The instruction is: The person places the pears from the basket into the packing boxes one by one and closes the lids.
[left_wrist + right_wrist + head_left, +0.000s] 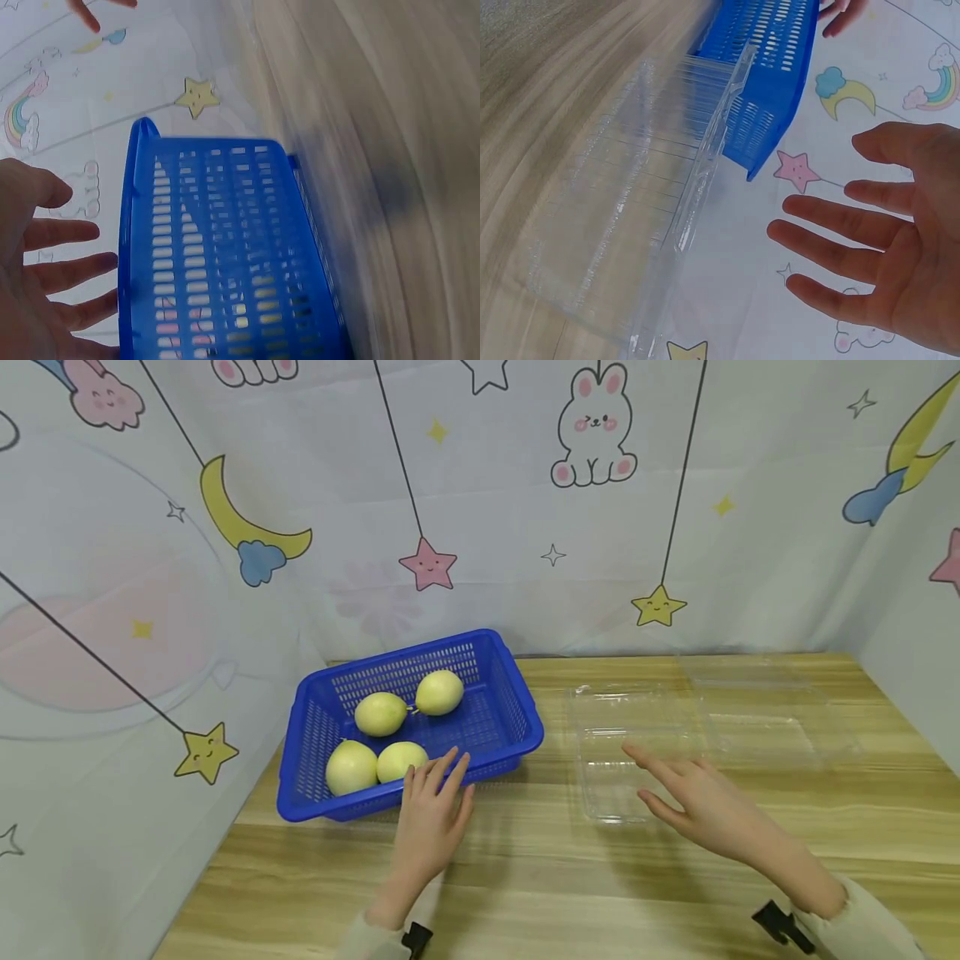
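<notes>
In the head view, a blue plastic basket [480, 722] holds several pale yellow, pear-like fruits [381, 714]. My left hand [431, 827] is over the basket's near rim, its fingers spread and overlapping the nearest fruit [397, 762]. The left wrist view shows that hand [52, 277] beside the basket's slotted wall [217, 225], nothing in its grasp. Over the near right part of a clear plastic container [611, 789] hovers my right hand [712, 810], fingers extended and holding nothing. From the right wrist, this hand [907, 247] appears above the container's rim [694, 199].
The clear container's hinged lid half [765, 735] lies spread to the right on the wooden table [540, 893]. A white cloth backdrop [495, 502] with cartoon prints rises behind the table and along its sides. The basket stands left of the container.
</notes>
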A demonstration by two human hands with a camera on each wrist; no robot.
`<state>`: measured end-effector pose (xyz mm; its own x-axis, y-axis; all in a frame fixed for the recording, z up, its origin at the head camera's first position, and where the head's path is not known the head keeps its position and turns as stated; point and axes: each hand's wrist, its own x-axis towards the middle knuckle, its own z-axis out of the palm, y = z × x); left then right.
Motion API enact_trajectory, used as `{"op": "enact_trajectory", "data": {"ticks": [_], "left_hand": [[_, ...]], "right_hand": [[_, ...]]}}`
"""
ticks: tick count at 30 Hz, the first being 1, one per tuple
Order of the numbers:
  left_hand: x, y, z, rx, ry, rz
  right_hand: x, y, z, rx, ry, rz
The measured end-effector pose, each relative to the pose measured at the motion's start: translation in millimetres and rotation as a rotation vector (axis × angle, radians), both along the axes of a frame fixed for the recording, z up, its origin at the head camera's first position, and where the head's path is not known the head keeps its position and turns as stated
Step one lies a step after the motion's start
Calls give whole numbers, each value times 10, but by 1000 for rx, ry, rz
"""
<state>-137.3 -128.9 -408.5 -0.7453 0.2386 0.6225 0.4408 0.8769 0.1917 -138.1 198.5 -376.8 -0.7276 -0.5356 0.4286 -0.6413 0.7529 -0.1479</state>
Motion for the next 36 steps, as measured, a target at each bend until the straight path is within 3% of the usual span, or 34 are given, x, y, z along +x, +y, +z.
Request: {"op": "enact_trajectory", "data": {"ticks": [5,10,24,36], "left_hand": [[27,-171,25,80,-18,25],[32,-305,57,132,32,35],[23,-698,53,237,153,192],[66,-1041,61,337,128,383]], "right_hand": [[-32,7,36,-30,36,66],[-68,6,82,-41,8,100],[-108,-66,196,-15,-35,66],[-130,-168,262,1,-39,93]]}}
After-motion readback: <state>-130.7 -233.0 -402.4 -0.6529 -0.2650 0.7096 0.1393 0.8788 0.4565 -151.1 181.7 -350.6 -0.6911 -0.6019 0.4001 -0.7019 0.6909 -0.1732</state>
